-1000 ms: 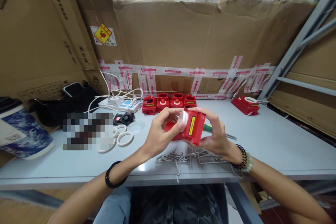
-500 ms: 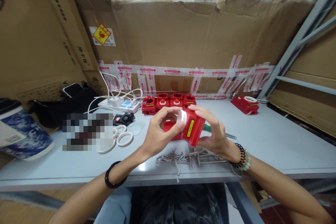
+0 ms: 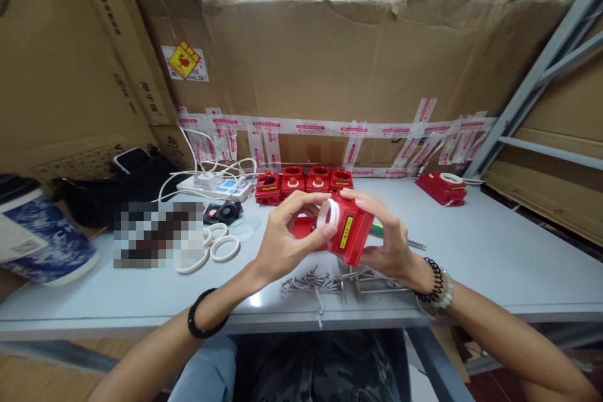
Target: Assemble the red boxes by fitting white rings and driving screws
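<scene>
Above the table, my right hand (image 3: 394, 251) is closed around a red plastic housing (image 3: 362, 235) with a yellow label, held tilted. A white ring (image 3: 334, 213) sits at the housing's left face, and my left hand (image 3: 277, 239) pinches it between thumb and fingers. Whether the ring is fully seated I cannot tell. Behind my left fingers lies another red part (image 3: 301, 226), partly hidden. Below both hands are a heap of screws (image 3: 313, 279) and metal hex keys (image 3: 377, 289). A green-handled screwdriver (image 3: 377, 230) lies partly hidden behind my right hand.
Several red housings (image 3: 268, 188) stand in a row at the back, and one with a white ring (image 3: 440, 188) is at the right. Loose white rings (image 3: 225, 249), a power strip (image 3: 240, 190) with cables and a blue-white cup (image 3: 51, 239) are at the left. Cardboard (image 3: 301, 63) walls the back.
The red housing has turned a little and shifted slightly right, so the white ring's opening shows more. Both hands keep their hold.
</scene>
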Demonstrator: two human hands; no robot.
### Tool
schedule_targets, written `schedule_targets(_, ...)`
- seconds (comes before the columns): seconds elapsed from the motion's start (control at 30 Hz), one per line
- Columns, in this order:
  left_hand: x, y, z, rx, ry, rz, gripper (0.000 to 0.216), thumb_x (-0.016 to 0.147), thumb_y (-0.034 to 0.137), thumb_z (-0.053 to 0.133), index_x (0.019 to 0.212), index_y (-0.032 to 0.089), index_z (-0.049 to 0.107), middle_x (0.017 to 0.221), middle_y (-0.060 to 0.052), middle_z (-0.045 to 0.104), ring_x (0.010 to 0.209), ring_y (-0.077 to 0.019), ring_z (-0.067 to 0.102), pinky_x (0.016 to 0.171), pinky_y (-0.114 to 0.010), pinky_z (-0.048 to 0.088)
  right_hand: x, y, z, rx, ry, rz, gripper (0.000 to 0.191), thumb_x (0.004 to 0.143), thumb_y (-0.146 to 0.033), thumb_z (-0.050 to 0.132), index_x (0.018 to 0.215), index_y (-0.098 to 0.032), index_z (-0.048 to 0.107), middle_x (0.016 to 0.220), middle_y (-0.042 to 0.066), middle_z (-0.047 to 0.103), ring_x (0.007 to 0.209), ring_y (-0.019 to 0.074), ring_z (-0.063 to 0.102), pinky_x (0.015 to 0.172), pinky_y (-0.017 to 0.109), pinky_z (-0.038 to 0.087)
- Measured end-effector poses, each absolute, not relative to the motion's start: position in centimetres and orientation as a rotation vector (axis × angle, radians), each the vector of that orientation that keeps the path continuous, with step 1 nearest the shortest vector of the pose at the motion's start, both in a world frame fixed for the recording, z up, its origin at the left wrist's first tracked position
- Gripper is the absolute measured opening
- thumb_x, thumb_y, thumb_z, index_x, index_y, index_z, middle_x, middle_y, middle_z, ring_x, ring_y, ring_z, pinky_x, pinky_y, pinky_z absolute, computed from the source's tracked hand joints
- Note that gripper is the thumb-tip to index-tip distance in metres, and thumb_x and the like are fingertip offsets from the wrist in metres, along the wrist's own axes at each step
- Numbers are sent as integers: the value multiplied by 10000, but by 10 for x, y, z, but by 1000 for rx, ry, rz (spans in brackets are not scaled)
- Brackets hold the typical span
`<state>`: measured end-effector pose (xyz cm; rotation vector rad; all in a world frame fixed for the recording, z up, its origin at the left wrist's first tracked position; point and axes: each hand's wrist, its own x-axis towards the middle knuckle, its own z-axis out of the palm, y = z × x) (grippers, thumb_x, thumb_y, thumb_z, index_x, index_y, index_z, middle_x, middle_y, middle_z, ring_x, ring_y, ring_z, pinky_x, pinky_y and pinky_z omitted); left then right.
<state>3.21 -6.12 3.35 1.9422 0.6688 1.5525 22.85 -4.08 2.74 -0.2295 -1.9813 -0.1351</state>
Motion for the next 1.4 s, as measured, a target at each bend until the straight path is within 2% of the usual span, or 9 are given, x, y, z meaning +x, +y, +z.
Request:
schedule_targets(0.2, 31, -61, 33, 1967, 665, 1550, 353, 811, 281, 707, 1149, 229, 620, 1068, -56, 624, 919, -172, 596, 845, -320, 495, 227, -41, 29, -234, -1975, -169, 1010, 564, -140, 842, 1428, -218, 326, 1296, 159, 555, 1189, 308, 556, 967, 499, 508)
schedule_targets(0.37, 26, -60, 38, 2083, 622, 1508, 435, 788, 275, 737, 1205, 250, 616, 1099, -57, 631, 992, -187, 583, 895, -341, 483, 229, -42, 26, -350, -1930, -162, 992, 546, -249, 860, 1403, -250, 360, 1238, 117, 593, 1098, 277, 615, 905, 431, 549)
schedule_targets(0.53, 19, -59, 44, 2251, 516, 1416, 504, 777, 233, 752, 1254, 293, 598, 1266, -66, 602, 1191, -233, 534, 1034, -408, 429, 229, -43, 27, -416, -1926, 369, 934, 567, -317, 838, 1363, -269, 352, 1210, 88, 610, 1030, 257, 646, 840, 399, 570)
schedule_targets(0.63, 17, -60, 46, 2275, 486, 1386, 492, 789, 232, 740, 1255, 304, 600, 1298, -74, 588, 1219, -257, 523, 1045, -441, 426, 225, -46, 30, -403, -1882, 608, 821, 619, -336, 800, 1320, -264, 379, 1164, 74, 634, 978, 232, 662, 805, 372, 579)
schedule_targets(0.73, 17, -61, 47, 2249, 493, 1409, 472, 797, 228, 730, 1245, 313, 608, 1279, -73, 592, 1203, -254, 530, 1028, -426, 442, 223, -48, 32, -379, -1856, 711, 758, 649, -361, 776, 1297, -263, 395, 1104, 61, 650, 895, 208, 679, 753, 347, 587)
schedule_targets(0.9, 18, -62, 46, 2225, 540, 1506, 503, 786, 250, 728, 1269, 290, 594, 1197, -88, 591, 1128, -251, 536, 985, -419, 454, 223, -50, 32, -433, -1834, 633, 806, 586, -297, 813, 1281, -265, 404, 1104, 58, 643, 920, 225, 672, 776, 366, 585)
schedule_targets(1.07, 19, -61, 44, 2189, 561, 1504, 491, 788, 237, 716, 1262, 288, 598, 1180, -84, 580, 1118, -241, 526, 981, -405, 444, 223, -51, 32, -405, -1816, 627, 835, 566, -232, 827, 1281, -277, 398, 1082, 40, 648, 893, 201, 673, 755, 331, 592)
schedule_targets(1.4, 21, -62, 45, 2203, 592, 1512, 471, 789, 251, 717, 1246, 273, 606, 1174, -88, 583, 1111, -242, 526, 967, -406, 449, 221, -53, 32, -414, -1827, 627, 839, 566, -245, 829, 1275, -277, 382, 1032, 34, 656, 855, 209, 682, 734, 353, 602)
